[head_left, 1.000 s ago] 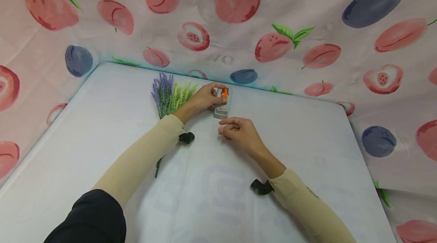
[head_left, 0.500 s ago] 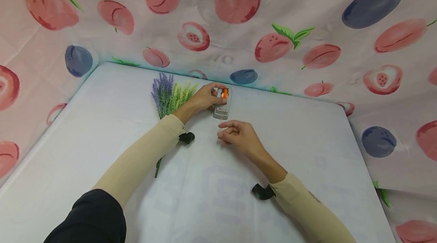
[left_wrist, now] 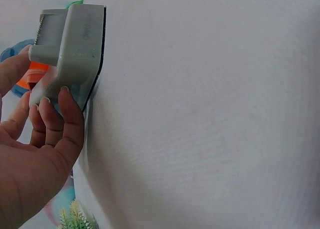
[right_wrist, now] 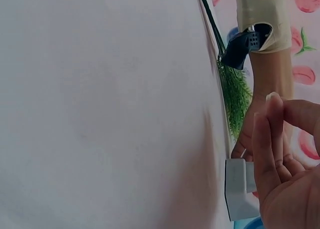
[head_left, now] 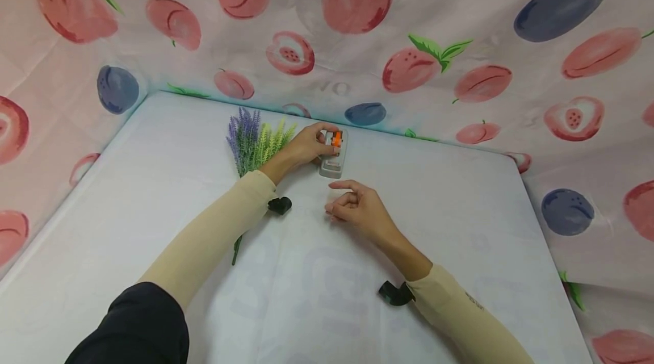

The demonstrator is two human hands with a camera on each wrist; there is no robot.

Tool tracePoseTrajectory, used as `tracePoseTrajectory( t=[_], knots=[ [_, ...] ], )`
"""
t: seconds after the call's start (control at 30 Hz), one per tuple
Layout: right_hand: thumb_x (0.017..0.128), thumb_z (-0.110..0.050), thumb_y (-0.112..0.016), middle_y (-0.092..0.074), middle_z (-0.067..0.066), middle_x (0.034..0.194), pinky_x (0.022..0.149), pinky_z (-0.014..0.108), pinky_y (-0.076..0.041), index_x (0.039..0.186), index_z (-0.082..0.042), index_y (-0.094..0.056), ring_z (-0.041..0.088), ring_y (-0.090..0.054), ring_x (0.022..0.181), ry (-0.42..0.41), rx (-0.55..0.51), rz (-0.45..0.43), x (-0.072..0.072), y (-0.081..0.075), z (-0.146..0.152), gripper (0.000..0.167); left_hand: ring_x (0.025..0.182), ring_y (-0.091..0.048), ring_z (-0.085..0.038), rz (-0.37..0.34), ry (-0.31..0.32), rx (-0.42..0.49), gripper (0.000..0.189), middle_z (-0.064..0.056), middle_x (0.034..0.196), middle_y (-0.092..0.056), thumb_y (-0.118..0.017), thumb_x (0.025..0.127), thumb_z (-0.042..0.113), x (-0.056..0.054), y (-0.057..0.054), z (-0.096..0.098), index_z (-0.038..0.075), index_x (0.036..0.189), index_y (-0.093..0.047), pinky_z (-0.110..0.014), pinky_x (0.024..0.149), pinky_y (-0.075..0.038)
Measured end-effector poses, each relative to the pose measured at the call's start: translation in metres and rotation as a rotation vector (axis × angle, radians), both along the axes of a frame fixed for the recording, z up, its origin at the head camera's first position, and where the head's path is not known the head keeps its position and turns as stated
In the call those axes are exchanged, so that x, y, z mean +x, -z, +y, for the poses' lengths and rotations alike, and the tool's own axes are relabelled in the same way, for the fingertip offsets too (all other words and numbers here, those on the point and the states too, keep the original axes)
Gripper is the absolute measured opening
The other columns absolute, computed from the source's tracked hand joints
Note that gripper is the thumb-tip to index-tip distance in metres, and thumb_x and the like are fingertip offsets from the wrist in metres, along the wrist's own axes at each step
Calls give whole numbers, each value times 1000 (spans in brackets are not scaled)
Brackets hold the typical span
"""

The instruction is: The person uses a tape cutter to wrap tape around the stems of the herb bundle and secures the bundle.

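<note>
A grey tape dispenser with an orange hub stands near the table's back edge. My left hand grips it from the left side. In the left wrist view the dispenser shows its serrated cutter, with several fingertips against its side and a blue ring beside the orange hub. My right hand is in front of the dispenser, apart from it. Its thumb and fingertips meet in a pinch while the index finger extends toward the dispenser. The clear tape in that pinch barely shows.
Artificial lavender stems, purple and yellow-green, lie on the white-covered table, partly under my left forearm. Fruit-print cloth hangs behind and beside the table. Black wrist cameras stick out from both sleeves.
My right hand has drawn back slightly from the dispenser, toward the front of the table. The left hand and the dispenser have stayed in place.
</note>
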State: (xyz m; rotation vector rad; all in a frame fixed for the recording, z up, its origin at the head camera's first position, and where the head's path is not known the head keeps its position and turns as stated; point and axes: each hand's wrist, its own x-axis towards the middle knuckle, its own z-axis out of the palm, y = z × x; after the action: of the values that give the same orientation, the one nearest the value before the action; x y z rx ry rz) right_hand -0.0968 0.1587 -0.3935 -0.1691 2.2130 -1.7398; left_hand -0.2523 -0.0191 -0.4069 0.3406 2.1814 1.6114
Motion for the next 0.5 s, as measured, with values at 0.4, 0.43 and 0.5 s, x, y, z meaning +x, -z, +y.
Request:
tracePoseTrajectory(
  t=[0.4,0.43,0.5],
  knots=[
    [91,-10,-77,-76,11,86,76,29,-60,140,3,-51,18,-72,79,10,-3,-207,4,-1,2,58,75,-46,-20,-19,-7,17,51,-7,96,-46,-78,91,17,-1,0,1,19,139,-59,-37,65,-51],
    [91,-10,-77,-76,10,86,75,29,-60,137,4,-54,17,-71,77,2,-10,-224,3,-1,3,54,75,-46,-20,-19,-8,19,52,-7,96,-46,-78,91,16,-1,0,1,19,139,-59,-37,65,-51],
    [91,-9,-76,-76,10,87,73,28,-60,131,5,-59,15,-71,75,-11,-26,-261,4,-1,4,45,75,-46,-19,-20,-9,19,52,-7,96,-46,-78,91,16,0,0,1,19,139,-58,-37,65,-51]
  ],
)
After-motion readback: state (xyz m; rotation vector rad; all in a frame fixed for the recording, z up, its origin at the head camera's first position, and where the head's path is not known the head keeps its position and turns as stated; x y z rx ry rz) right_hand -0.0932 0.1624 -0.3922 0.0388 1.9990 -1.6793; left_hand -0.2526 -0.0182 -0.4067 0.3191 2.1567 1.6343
